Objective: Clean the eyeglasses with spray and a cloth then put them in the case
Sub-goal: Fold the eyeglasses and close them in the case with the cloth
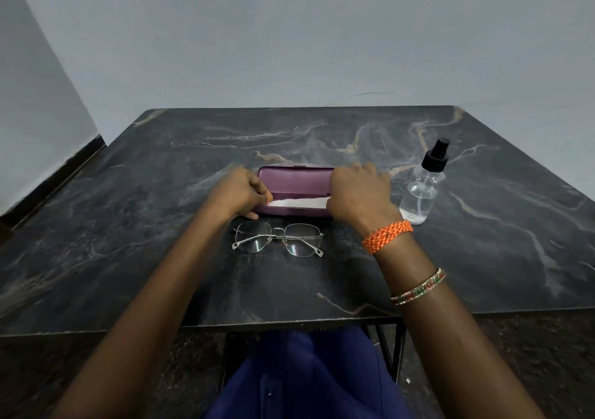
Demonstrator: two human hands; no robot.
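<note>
A purple eyeglass case (296, 182) lies in the middle of the dark marble table (128, 225), its lid raised a little. A white cloth (294, 203) shows in the gap between lid and base. My left hand (236, 193) grips the case's left end, and my right hand (359, 194) holds the right end of the lid. Thin metal-framed eyeglasses (278, 238) rest folded on the table just in front of the case, untouched. A clear spray bottle (421, 190) with a black nozzle stands upright to the right of my right hand.
The table's near edge (289, 323) runs just above my lap. A grey wall stands behind the table, and a dark floor strip shows at the left.
</note>
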